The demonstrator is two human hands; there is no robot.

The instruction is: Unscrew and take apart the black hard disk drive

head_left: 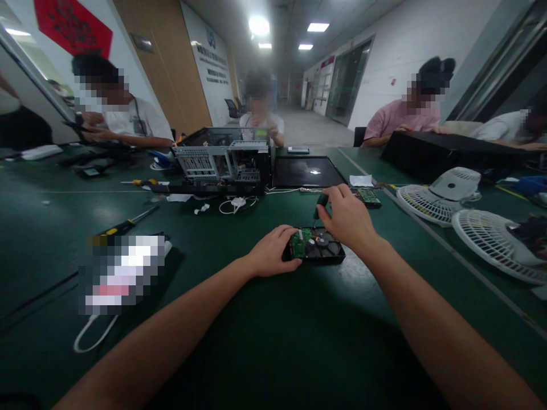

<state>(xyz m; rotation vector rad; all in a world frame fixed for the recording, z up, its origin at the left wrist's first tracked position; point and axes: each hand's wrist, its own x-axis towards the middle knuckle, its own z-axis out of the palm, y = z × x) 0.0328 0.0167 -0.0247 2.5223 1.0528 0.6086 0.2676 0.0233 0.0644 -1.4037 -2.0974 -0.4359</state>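
From here, my left hand [273, 251] holds the left end of the hard drive [329, 249], well apart from the far edge of the green table [205, 228]. My right hand [349, 216] pinches a screwdriver [321, 201], pointing down at the drive.

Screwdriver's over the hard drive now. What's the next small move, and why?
I'd check that the tip is seated before any twist. The right hand holds the screwdriver steeply, its shaft reaching down near the edge of the green circuit board, but whether it meets a screw is too small to tell. The left hand already braces one end of the hard drive.
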